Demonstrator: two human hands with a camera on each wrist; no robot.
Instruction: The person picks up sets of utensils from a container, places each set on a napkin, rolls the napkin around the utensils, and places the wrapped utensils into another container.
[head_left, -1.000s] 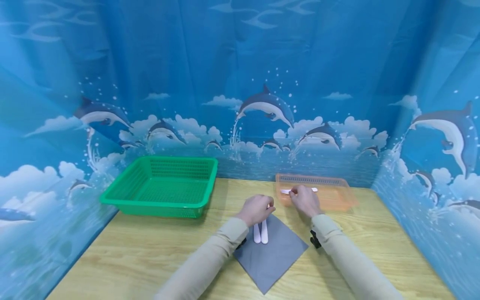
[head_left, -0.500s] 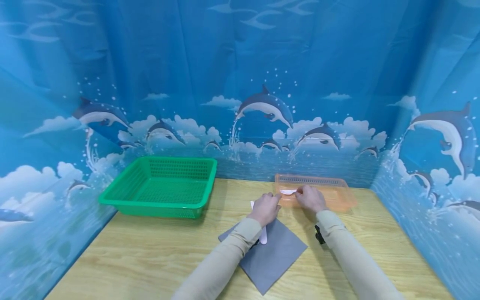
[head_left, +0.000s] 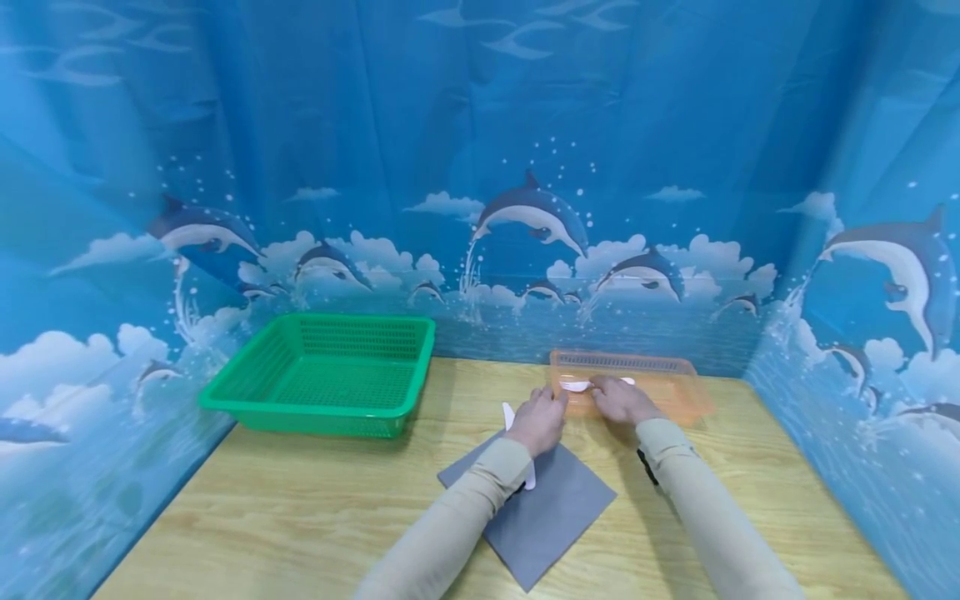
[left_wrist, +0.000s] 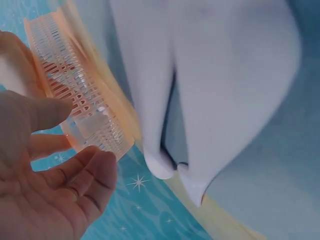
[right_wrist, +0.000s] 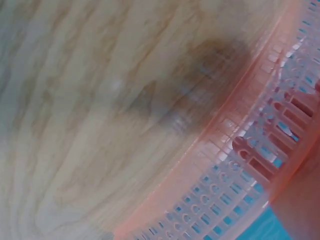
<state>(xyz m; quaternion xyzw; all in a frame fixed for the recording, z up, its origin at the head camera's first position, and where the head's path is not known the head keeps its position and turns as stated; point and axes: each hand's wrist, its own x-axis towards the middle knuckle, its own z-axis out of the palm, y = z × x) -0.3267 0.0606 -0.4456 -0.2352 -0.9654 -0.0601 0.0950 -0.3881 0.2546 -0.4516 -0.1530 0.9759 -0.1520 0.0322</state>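
Observation:
In the head view a white plastic knife (head_left: 508,414) lies on the grey cloth (head_left: 551,517), partly under my left hand (head_left: 538,421). The left wrist view shows two white utensils side by side, a knife (left_wrist: 220,100) with a pointed tip and a rounded-end piece (left_wrist: 150,100). My left fingers are loosely bent with nothing between them, close by the orange basket (head_left: 675,400); contact with its rim is unclear. Inside that basket my right hand (head_left: 624,400) pinches a white fork (head_left: 575,386) near its middle; the thumb is hidden.
A large green basket (head_left: 315,411) stands at the back left of the wooden table (head_left: 262,508). A blue dolphin-print curtain (head_left: 480,125) closes off the back and both sides. The orange basket's slotted wall (right_wrist: 200,205) fills much of the right wrist view.
My left hand has moved right and away from me, off the white utensils towards the orange basket. My right hand has shifted slightly right along the fork.

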